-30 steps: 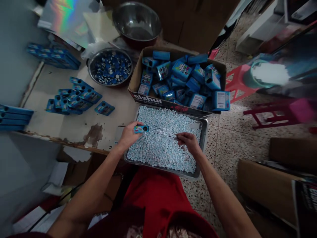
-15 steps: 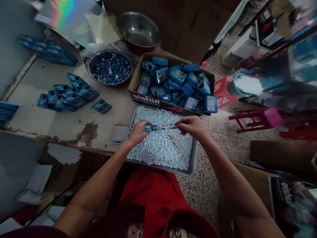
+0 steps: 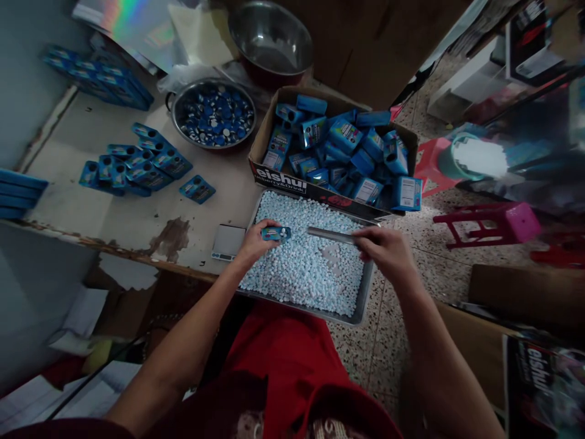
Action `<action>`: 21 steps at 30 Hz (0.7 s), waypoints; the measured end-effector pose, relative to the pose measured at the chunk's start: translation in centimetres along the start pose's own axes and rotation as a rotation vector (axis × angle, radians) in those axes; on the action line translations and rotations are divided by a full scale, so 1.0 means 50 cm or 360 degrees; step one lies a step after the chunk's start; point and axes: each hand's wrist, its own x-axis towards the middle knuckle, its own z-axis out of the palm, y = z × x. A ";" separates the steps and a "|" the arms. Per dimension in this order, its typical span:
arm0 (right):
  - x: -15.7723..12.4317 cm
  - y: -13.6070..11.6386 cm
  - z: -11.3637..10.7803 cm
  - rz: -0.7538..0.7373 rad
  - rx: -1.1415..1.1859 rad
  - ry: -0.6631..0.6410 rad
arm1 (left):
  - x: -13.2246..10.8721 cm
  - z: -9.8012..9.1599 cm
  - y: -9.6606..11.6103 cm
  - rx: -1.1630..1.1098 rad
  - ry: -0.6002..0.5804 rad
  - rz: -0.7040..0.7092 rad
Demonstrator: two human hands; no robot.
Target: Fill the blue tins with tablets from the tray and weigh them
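My left hand (image 3: 256, 242) is closed around a small blue box (image 3: 270, 233), with a few white pellets showing at its opening. In my right hand (image 3: 381, 249) is a narrow metal scoop (image 3: 333, 235), pinched by its right end, its tip apart from the box. No pellets can be made out in the scoop. Both hands are above a grey metal tray (image 3: 364, 292) heaped with pale blue and white pellets (image 3: 292, 274). A bare patch of the tray bottom shows right of the middle.
Behind the tray stands a cardboard carton (image 3: 274, 178) full of blue boxes. A small scale (image 3: 227, 242) sits left of the tray. Farther left are grouped blue boxes (image 3: 150, 174), a bowl of blue and silver caps (image 3: 214, 116) and a metal bowl (image 3: 272, 39). A pink stool (image 3: 521, 224) stands right.
The scoop, loaded with pellets and set at the box's mouth before, has drawn away to the right and looks emptied. Pellets now show at the box's opening. The view has shifted slightly.
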 end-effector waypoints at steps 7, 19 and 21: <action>0.036 0.321 0.086 0.0615 0.0587 0.0259 | -0.011 0.003 -0.004 -0.0006 -0.0108 0.0044; 0.013 0.225 0.087 0.0495 0.1105 -0.0208 | 0.007 0.002 0.017 0.0469 -0.0087 0.0173; 0.021 0.178 0.073 0.0430 0.1036 -0.0272 | 0.005 0.010 0.030 0.0534 -0.0099 0.0219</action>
